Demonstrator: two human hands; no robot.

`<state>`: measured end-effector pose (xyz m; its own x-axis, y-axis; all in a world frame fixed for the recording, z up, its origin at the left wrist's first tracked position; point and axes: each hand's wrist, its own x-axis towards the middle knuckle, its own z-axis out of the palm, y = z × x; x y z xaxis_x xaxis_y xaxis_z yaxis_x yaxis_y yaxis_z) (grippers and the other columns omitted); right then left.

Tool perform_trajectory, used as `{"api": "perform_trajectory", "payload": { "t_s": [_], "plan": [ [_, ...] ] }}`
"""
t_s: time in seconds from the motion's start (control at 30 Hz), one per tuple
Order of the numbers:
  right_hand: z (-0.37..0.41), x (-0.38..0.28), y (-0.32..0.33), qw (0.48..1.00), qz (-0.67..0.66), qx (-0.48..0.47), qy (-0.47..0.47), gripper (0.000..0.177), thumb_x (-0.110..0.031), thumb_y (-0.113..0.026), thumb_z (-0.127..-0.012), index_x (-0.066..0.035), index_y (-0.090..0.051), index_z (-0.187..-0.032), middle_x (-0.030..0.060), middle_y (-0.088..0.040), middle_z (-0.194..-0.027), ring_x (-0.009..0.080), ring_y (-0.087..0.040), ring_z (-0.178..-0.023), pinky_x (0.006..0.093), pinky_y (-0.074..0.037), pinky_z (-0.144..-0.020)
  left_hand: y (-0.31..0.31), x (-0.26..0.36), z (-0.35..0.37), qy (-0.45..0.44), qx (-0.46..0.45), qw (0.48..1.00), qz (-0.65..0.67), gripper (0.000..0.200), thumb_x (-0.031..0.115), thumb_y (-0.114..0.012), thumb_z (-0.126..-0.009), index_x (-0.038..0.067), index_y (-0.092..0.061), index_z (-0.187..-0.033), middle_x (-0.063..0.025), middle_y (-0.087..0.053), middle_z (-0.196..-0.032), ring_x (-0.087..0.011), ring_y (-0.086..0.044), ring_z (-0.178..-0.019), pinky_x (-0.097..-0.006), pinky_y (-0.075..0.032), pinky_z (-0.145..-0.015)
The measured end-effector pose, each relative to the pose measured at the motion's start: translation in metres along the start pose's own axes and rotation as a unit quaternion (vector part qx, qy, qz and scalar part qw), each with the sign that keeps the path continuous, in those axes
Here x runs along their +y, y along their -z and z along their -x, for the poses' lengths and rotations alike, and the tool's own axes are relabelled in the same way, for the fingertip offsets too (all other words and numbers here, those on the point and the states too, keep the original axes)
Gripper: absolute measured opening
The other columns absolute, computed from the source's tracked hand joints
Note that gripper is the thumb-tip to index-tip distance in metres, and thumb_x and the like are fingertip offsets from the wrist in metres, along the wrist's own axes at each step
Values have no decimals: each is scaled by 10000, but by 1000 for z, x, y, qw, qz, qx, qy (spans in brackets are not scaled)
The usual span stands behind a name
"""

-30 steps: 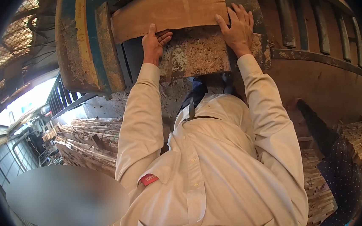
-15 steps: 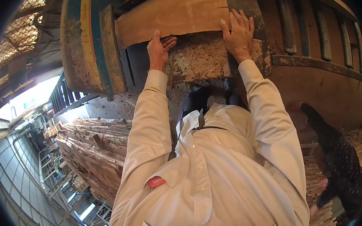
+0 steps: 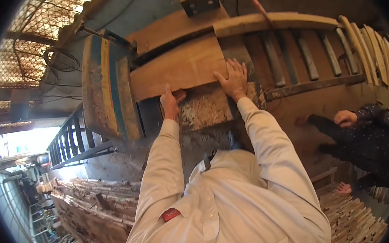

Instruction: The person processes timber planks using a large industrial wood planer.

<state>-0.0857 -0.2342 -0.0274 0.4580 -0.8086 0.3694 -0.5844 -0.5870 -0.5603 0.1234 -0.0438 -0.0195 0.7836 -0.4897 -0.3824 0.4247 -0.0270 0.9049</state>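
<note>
A wide, flat wooden board (image 3: 180,65) lies on the machine table, its far-left end up against a worn blue and yellow machine housing (image 3: 99,86). My left hand (image 3: 171,103) grips the near edge of the board, thumb on top and the other fingers partly hidden below the edge. At the right end of the board, my right hand (image 3: 235,81) rests flat with its fingers spread, across the board's corner and the dark surface beside it. Sawdust covers the table plate (image 3: 206,111) in front of the board.
Behind the board runs a wooden fence (image 3: 178,33). A roller conveyor (image 3: 307,57) extends right, with a long timber along its far side and several strips at its end. A co-worker in dark clothes (image 3: 371,135) stands at right by stacked wood pieces (image 3: 355,225). Stacked planks (image 3: 96,205) lie lower left.
The view has tilted up, showing more behind the machine. Both hands keep their places on the board. The co-worker has turned or shifted, and one of their hands now shows near the conveyor.
</note>
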Motion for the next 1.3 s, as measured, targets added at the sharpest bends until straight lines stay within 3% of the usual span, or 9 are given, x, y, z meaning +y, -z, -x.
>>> {"api": "perform_trajectory", "payload": {
  "t_s": [0.27, 0.43, 0.63, 0.73, 0.83, 1.0, 1.17, 1.27, 1.3],
  "plan": [
    [0, -10, 6, 1000, 4, -22, -17, 779, -637, -642, -901, -47, -598, -1408, 91, -558, -1492, 256, -389, -1482, 446, -159, -1283, 14, 7, 35, 50, -49, 997, -41, 601, 432, -565, -1060, -111, -497, -1308, -243, -688, -1122, -320, -745, -877, -368, -651, -690],
    [1, -10, 3, 999, 26, -24, -19, 770, -643, -635, -901, -55, -604, -1396, 101, -566, -1485, 252, -404, -1474, 443, -169, -1280, 58, -14, 142, 100, -205, 974, -15, 393, 370, -562, -1062, 5, -645, -940, -132, -721, -740, -251, -738, -721, -375, -614, -673],
    [2, -12, -2, 999, 28, -21, -18, 775, -646, -642, -897, -52, -603, -1394, 139, -561, -1484, 272, -419, -1461, 444, -186, -1267, 173, -136, 247, 211, -170, 955, -119, 467, 417, -578, -1040, -22, -679, -913, -145, -723, -729, -270, -746, -707, -390, -603, -677],
    [0, -21, 7, 999, 19, -31, -16, 770, -629, -652, -899, -52, -590, -1404, 140, -554, -1491, 275, -416, -1464, 447, -183, -1269, 272, -240, 279, 53, -63, 842, -533, 456, 440, -632, -935, -1, -747, -932, -261, -737, -1001, -424, -730, -901, -506, -576, -808],
    [1, -25, 9, 999, 15, -35, -18, 770, -612, -664, -899, -50, -574, -1417, 145, -545, -1499, 280, -414, -1465, 453, -185, -1270, 364, -303, 315, 153, -101, 744, -642, 486, 459, -651, -890, -12, -758, -939, -280, -724, -1046, -462, -693, -1008, -534, -551, -890],
    [1, -20, 6, 999, 14, -33, -17, 783, -598, -680, -896, -32, -559, -1423, 173, -530, -1504, 301, -421, -1456, 463, -202, -1264, 388, -291, 348, 268, 112, 828, -479, 446, 447, -694, -916, 8, -764, -880, -218, -751, -872, -404, -733, -856, -479, -571, -801],
    [1, -15, 2, 999, 0, -31, -11, 787, -595, -692, -889, -33, -557, -1424, 177, -529, -1502, 306, -424, -1452, 468, -191, -1267, 371, -291, 326, 313, 194, 928, -54, 431, 428, -663, -939, 9, -762, -910, -191, -762, -879, -340, -752, -876, -450, -573, -831],
    [2, -17, 5, 999, 6, -36, -21, 795, -592, -700, -883, -40, -547, -1433, 181, -531, -1496, 312, -430, -1447, 462, -192, -1268, 321, -277, 309, 226, 181, 871, -397, 451, 448, -659, -932, 18, -770, -1012, -203, -767, -942, -365, -741, -953, -450, -563, -883],
    [3, -21, 9, 999, -6, -36, -26, 818, -598, -709, -869, -45, -533, -1445, 185, -537, -1487, 322, -436, -1440, 465, -192, -1266, 319, -293, 298, 197, 156, 894, -370, 459, 458, -664, -923, 29, -781, -1036, -206, -767, -990, -380, -734, -982, -446, -559, -899]
  ]
}}
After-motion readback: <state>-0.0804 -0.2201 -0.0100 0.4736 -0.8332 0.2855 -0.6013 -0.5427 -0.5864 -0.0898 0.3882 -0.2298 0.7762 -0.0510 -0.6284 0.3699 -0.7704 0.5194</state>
